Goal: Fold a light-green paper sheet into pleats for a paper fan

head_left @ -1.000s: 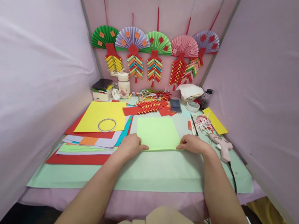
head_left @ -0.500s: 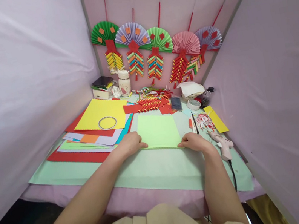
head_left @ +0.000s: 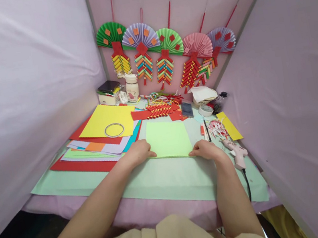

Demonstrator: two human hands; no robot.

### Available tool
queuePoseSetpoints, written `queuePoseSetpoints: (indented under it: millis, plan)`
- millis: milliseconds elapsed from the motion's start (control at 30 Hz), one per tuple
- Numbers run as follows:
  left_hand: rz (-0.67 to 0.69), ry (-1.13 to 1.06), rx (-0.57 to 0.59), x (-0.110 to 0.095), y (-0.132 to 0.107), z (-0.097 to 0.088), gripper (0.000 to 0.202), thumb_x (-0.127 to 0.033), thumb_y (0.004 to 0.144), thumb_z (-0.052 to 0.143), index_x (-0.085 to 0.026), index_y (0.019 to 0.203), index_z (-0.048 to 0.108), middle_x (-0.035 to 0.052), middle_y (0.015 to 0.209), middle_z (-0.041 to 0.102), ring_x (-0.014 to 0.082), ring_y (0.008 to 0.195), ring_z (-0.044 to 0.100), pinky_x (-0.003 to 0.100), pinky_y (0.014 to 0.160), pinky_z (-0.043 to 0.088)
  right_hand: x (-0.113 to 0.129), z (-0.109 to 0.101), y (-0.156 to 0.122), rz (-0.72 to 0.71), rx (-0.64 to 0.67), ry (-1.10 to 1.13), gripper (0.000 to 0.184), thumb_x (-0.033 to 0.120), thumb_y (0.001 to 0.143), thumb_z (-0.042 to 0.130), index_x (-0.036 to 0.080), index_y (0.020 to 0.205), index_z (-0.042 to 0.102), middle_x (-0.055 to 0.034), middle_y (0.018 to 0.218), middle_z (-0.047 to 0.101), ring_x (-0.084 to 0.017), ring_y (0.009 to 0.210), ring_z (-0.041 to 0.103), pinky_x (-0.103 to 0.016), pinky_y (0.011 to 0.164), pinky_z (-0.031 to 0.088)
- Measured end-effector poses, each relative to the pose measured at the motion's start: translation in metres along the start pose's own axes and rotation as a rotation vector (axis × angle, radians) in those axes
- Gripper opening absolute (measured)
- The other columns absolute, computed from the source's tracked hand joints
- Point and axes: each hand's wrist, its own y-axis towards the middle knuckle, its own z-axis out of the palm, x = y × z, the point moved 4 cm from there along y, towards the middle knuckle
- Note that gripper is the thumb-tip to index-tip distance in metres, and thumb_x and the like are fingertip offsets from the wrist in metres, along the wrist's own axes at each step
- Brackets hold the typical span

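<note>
One light green sheet of paper (head_left: 167, 138), smooth, flat and rectangular, lies in the middle of the surface (head_left: 163, 183), which is covered by a pale mint mat over a lilac cloth. Both hands press on its near edge: the left hand (head_left: 138, 153) rests palm down at the near left corner with fingers curled onto the paper, and the right hand (head_left: 205, 150) pinches the near right corner between thumb and fingertips. Just left of the sheet sits a fanned stack of coloured papers (head_left: 97, 149), topped by a yellow sheet (head_left: 107, 119) carrying a thin metal ring (head_left: 114, 130). Beyond the green sheet lies a row of small red paper rolls (head_left: 158, 112). To the right are a tangle of red and white paper strips (head_left: 217, 127), a yellow strip (head_left: 229, 125) and a pale pink glue gun (head_left: 237, 154) with a black cord. A roll of white tape (head_left: 205, 110) sits further back. At the rear stands a white ceramic jar (head_left: 132, 89); whether it holds anything cannot be told. Five pleated paper fans (head_left: 165, 45) with hanging paper rolls decorate the lilac back wall.
</note>
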Motion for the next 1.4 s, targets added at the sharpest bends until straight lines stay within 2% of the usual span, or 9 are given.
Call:
queuePoseSetpoints:
  millis: [300,467,600,733,833,1000,1100,1233,1400]
  plan:
    - [0.0,-0.008,0.014,0.002,0.002,0.002,0.036,-0.049,0.083,0.054,-0.016,0.074,0.066,0.0106,0.094,0.061,0.0232,0.082,0.058,0.027,0.06,0.035,-0.002,0.0,0.0,-0.019,0.011,0.023,0.029,0.044,0.076,0.062,0.017,0.064,0.062,0.0018,0.064,0.055,-0.009,0.058,0.043,-0.024,0.056,0.026]
    - [0.066,-0.109,-0.053,0.005,0.002,0.003,0.033,-0.047,0.082,0.054,-0.017,0.071,0.063,0.0079,0.087,0.063,0.0206,0.078,0.058,0.027,0.059,0.034,-0.003,0.0,-0.001,-0.03,0.015,0.059,0.027,0.043,0.075,0.063,0.018,0.067,0.063,0.0017,0.066,0.057,-0.01,0.059,0.044,-0.023,0.057,0.028]
    - [0.165,-0.296,-0.09,-0.003,0.001,0.005,0.028,-0.045,0.082,0.054,-0.02,0.079,0.064,0.0031,0.084,0.066,0.018,0.077,0.059,0.026,0.061,0.036,-0.003,0.0,-0.001,-0.041,0.019,0.067,0.024,0.041,0.076,0.063,0.018,0.068,0.063,0.0013,0.068,0.058,-0.01,0.061,0.045,-0.023,0.057,0.029]
    - [0.206,-0.328,-0.107,-0.016,0.004,0.012,0.023,-0.04,0.081,0.054,-0.021,0.076,0.064,0.0016,0.08,0.067,0.0179,0.077,0.059,0.026,0.061,0.035,-0.004,0.0,-0.001,-0.046,0.026,0.06,0.026,0.042,0.076,0.062,0.018,0.068,0.063,0.0013,0.065,0.058,-0.011,0.061,0.046,-0.024,0.058,0.029]
    - [0.19,-0.341,-0.102,-0.02,0.006,0.016,0.018,-0.035,0.08,0.054,-0.021,0.072,0.062,0.0013,0.078,0.067,0.0175,0.075,0.058,0.025,0.059,0.033,-0.004,-0.001,-0.004,-0.069,0.019,0.102,0.023,0.041,0.076,0.062,0.019,0.072,0.065,0.0002,0.071,0.063,-0.013,0.067,0.052,-0.024,0.063,0.032]
    - [0.177,-0.364,-0.097,-0.018,0.007,0.017,0.018,-0.035,0.078,0.055,-0.021,0.071,0.062,0.0009,0.076,0.066,0.0171,0.072,0.057,0.025,0.057,0.032,0.02,-0.005,-0.013,-0.289,-0.116,0.254,0.029,0.044,0.073,0.066,0.023,0.093,0.068,-0.0023,0.096,0.067,-0.018,0.092,0.057,-0.026,0.078,0.035]
    - [0.17,-0.368,-0.096,-0.016,0.007,0.018,0.018,-0.035,0.078,0.054,-0.021,0.071,0.062,0.0007,0.076,0.065,0.0168,0.072,0.056,0.025,0.057,0.032,0.039,0.002,-0.014,-0.389,-0.13,0.207,0.026,0.044,0.073,0.066,0.025,0.091,0.068,-0.0002,0.09,0.067,-0.017,0.089,0.057,-0.029,0.083,0.033]
    - [0.17,-0.356,-0.098,-0.017,0.007,0.018,0.018,-0.036,0.078,0.054,-0.021,0.071,0.061,0.0007,0.076,0.065,0.0171,0.072,0.056,0.026,0.057,0.032,0.052,0.012,-0.01,-0.418,-0.136,0.172,0.014,0.035,0.08,0.059,0.023,0.08,0.067,0.0007,0.081,0.068,-0.014,0.078,0.056,-0.027,0.078,0.032]
    - [0.155,-0.325,-0.09,-0.018,0.006,0.018,0.019,-0.038,0.078,0.056,-0.021,0.071,0.061,0.0009,0.076,0.064,0.0173,0.071,0.056,0.026,0.056,0.031,0.048,0.016,-0.003,-0.377,-0.134,0.177,0.014,0.034,0.079,0.06,0.022,0.073,0.064,0.0011,0.082,0.068,-0.014,0.078,0.056,-0.026,0.073,0.032]
